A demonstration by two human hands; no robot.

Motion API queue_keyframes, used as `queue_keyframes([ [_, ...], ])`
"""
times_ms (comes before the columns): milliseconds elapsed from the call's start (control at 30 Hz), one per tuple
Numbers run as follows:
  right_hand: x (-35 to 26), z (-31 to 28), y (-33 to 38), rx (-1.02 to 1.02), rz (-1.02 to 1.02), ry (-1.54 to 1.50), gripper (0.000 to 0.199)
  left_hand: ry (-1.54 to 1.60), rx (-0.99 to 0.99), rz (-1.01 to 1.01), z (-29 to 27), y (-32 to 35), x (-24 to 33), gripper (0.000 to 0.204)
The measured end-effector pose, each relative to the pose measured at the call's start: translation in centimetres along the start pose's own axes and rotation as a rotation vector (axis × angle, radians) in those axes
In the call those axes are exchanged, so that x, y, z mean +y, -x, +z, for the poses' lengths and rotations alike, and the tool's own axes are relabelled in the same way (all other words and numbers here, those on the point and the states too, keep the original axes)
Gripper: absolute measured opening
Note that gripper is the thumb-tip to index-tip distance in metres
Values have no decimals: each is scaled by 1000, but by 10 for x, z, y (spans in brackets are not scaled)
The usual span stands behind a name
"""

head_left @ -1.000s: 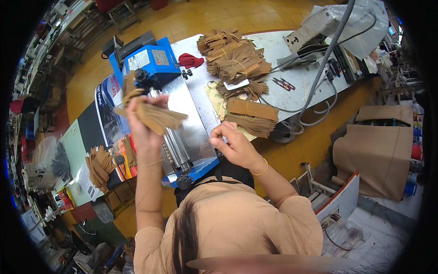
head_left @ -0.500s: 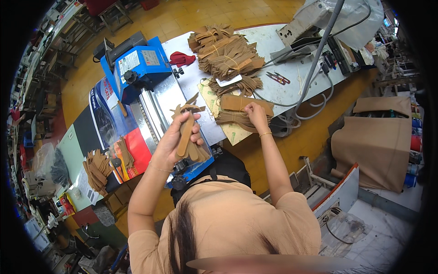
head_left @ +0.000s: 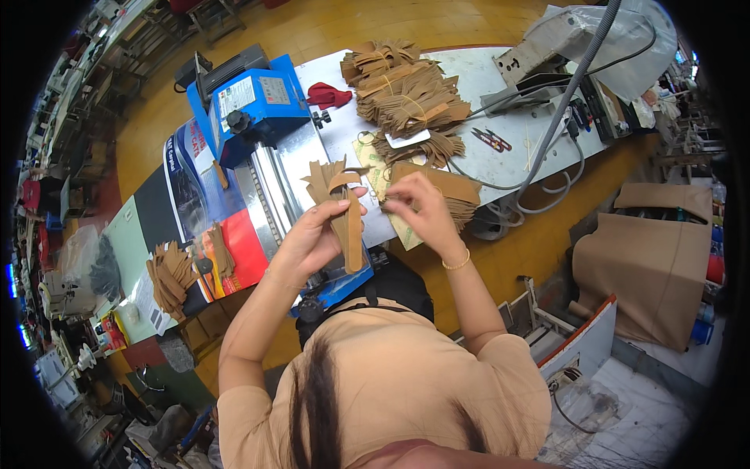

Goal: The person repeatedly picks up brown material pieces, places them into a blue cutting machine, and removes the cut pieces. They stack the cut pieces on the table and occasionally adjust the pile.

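My left hand (head_left: 314, 237) is closed around a fanned bunch of brown strips (head_left: 353, 238) that look like leather, held above the near end of a blue machine with metal rollers (head_left: 273, 184). A strip loops over the top of the bunch. To its right, my right hand (head_left: 428, 215) hovers by the table's front edge with fingers curled and pressed together. Whatever may be between those fingertips is too small to make out. Partly behind that hand lies a stack of wider brown pieces (head_left: 455, 191) on patterned yellowish paper (head_left: 406, 234).
Banded bundles of brown strips (head_left: 410, 98) lie farther back, beside a red cloth (head_left: 328, 95). Red-handled thread snips (head_left: 492, 141) rest to their right, near a grey hose (head_left: 558, 109). More loose strips (head_left: 169, 277) lie at the left on the table.
My right hand has come off the stack of brown pieces and moved left toward the bunch. My left hand has shifted slightly right and turned the bunch. The head view has moved a little.
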State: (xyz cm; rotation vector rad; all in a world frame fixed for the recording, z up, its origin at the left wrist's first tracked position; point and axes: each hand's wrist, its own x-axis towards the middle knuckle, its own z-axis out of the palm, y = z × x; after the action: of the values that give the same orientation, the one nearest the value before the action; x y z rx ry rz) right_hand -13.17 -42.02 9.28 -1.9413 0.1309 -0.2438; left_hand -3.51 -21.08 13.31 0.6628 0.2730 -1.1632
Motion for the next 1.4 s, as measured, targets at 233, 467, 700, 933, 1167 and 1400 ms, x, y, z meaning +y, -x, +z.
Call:
queue_keyframes([
  [233, -61, 9, -18, -71, -532, 323, 28, 53, 32, 3, -4, -5, -5, 26],
  [467, -52, 12, -14, -5, -554, 318, 26, 80, -35, -144, -6, -13, -10, 23],
  [700, -27, 2, -6, -34, -257, -72, 15, 31, 95, -237, 5, -23, -16, 32],
  [933, 13, -30, 9, 334, 375, -1019, 12, 292, 22, -437, -5, -49, -19, 49],
  [1167, 22, -60, 34, -237, 510, -894, 19, -184, -79, -609, 5, -66, -32, 48],
  [1400, 58, -96, 53, 280, 612, -894, 19, -316, -3, -728, 21, -116, -37, 34],
])
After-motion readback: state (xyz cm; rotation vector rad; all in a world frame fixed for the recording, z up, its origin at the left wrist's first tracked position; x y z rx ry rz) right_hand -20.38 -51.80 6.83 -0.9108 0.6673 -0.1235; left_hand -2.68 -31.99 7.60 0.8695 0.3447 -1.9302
